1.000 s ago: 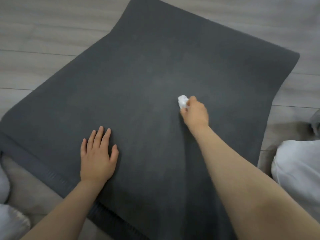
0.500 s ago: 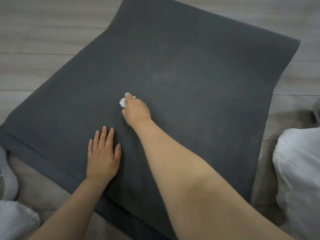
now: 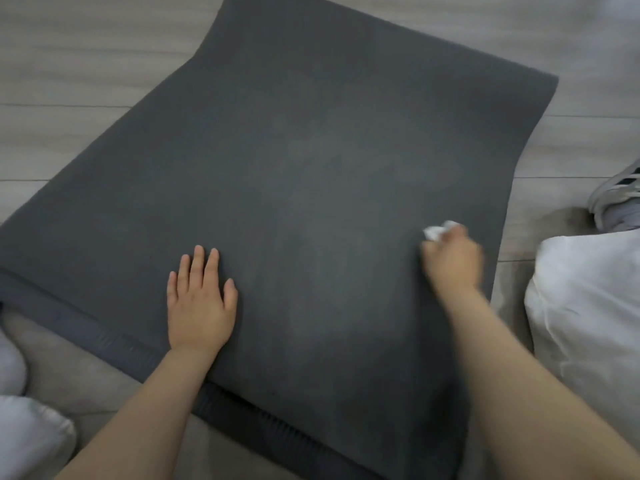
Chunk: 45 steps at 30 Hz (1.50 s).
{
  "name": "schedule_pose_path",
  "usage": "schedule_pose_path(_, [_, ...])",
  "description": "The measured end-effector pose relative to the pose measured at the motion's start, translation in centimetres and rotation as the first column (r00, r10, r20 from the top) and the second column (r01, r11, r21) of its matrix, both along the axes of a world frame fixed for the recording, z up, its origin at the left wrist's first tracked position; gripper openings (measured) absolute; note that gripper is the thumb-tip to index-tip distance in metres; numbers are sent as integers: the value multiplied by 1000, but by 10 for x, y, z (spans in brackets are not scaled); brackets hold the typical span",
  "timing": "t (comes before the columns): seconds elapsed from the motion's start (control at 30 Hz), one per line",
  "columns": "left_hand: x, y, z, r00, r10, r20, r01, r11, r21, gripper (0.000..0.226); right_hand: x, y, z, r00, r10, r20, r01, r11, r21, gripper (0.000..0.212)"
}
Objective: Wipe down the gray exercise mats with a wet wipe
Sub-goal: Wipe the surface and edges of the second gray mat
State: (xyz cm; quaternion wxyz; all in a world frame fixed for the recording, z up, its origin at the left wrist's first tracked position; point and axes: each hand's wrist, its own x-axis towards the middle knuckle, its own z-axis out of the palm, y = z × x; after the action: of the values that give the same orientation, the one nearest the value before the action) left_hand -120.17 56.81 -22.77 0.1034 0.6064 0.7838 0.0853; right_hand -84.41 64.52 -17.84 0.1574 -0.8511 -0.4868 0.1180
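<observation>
In the head view, a dark gray exercise mat [image 3: 311, 174] fills most of the frame, running from the top center down to the lower right, laid at a slant on a pale wood-look floor [image 3: 69, 64]. Its near edge crosses the lower left of the frame, and there a second layer of the same gray, with a ribbed strip, shows just under the top sheet [image 3: 114, 341]. The left hand [image 3: 199, 299] lies flat on the mat in the lower left of center, palm down, fingers straight and slightly spread, pointing toward the top of the frame; it holds nothing. The right hand [image 3: 452, 261] sits at right of center, close to the mat's right edge, blurred by motion. Its fingers are curled around a small crumpled white wet wipe [image 3: 437, 232], which sticks out past the fingertips on the upper left side of the hand and rests against the mat surface. Both forearms are bare and reach in from the bottom edge. The mat surface between the two hands shows faint lighter patches. At the right edge of the frame lies white fabric [image 3: 588, 323], and above it a gray shoe with dark stripes [image 3: 620, 199] rests on the floor, beside the mat. More white fabric [image 3: 27, 438] shows in the bottom left corner.
</observation>
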Motion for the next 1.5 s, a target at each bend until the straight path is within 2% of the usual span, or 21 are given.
schedule_pose_path(0.07, [0,1,3,1000,-1,-6,0,999,-52,61,-95,24,-7,961,227,-160,-230,973,-4,33])
schedule_pose_path(0.1, [-1,3,3,1000,-5,-9,4,996,-84,62,-147,30,-6,904,357,-236,-369,930,-4,32])
schedule_pose_path(0.17, [-6,7,6,1000,-25,10,26,988,-155,63,-233,30,6,727,599,-336,-650,757,-58,32])
schedule_pose_path(0.23, [-13,10,7,998,-57,21,61,975,-215,64,-270,27,13,622,719,-310,-778,614,-137,30])
schedule_pose_path(0.3, [-18,11,8,997,-76,16,78,966,-246,65,-248,31,9,696,688,-207,-717,682,-145,37])
schedule_pose_path(0.37, [-18,9,8,997,-70,19,72,973,-221,65,-181,25,-1,801,596,-60,-598,792,-122,44])
schedule_pose_path(0.47, [-16,7,9,997,-77,25,81,974,-210,64,-39,-14,-4,940,317,128,-304,946,-112,39])
schedule_pose_path(0.53, [-16,6,9,996,-82,19,84,975,-206,65,29,-49,5,989,82,126,-70,993,-99,31])
schedule_pose_path(0.6, [-16,6,11,996,-83,25,86,976,-201,65,48,-60,7,997,1,72,6,994,-107,21])
schedule_pose_path(0.7, [-14,8,13,996,-85,35,91,966,-242,66,5,-45,0,997,78,15,-78,997,-13,17])
schedule_pose_path(0.8, [-14,8,13,996,-81,33,87,961,-262,66,-125,-30,-7,923,382,-36,-377,921,101,11])
schedule_pose_path(0.87, [-17,8,14,993,-99,63,112,957,-268,66,-224,-35,1,790,600,-128,-606,796,-7,16])
schedule_pose_path(0.93, [-24,10,15,987,-101,127,131,956,-261,64,-277,-27,1,686,709,-163,-727,673,-136,24])
schedule_pose_path(1.03, [-31,10,16,980,-107,167,148,955,-259,64,-241,-18,5,668,742,-47,-733,647,-210,30])
schedule_pose_path(1.1, [-25,4,12,988,-111,104,129,973,-189,63,-175,-24,2,736,674,55,-658,732,-176,37])
schedule_pose_path(1.2, [-17,-2,8,994,-110,23,111,988,-109,71,-54,-63,4,922,359,147,-341,930,-135,40])
schedule_pose_path(1.27, [-18,-1,7,994,-110,26,112,989,-99,66,5,-90,13,988,96,121,-84,991,-101,23])
schedule_pose_path(1.3, [-19,-1,6,994,-106,35,109,988,-105,64,17,-97,15,993,27,111,-18,997,-80,18])
schedule_pose_path(1.4, [-22,1,6,993,-103,65,110,986,-128,65,-32,-83,3,998,46,31,-45,999,-18,14])
schedule_pose_path(1.47, [-26,5,8,984,-92,150,111,986,-127,63,-112,-59,-6,972,227,-54,-225,973,46,9])
schedule_pose_path(1.5, [-28,6,10,973,-76,219,105,987,-125,61,-157,-51,-11,924,376,-76,-372,926,54,5])
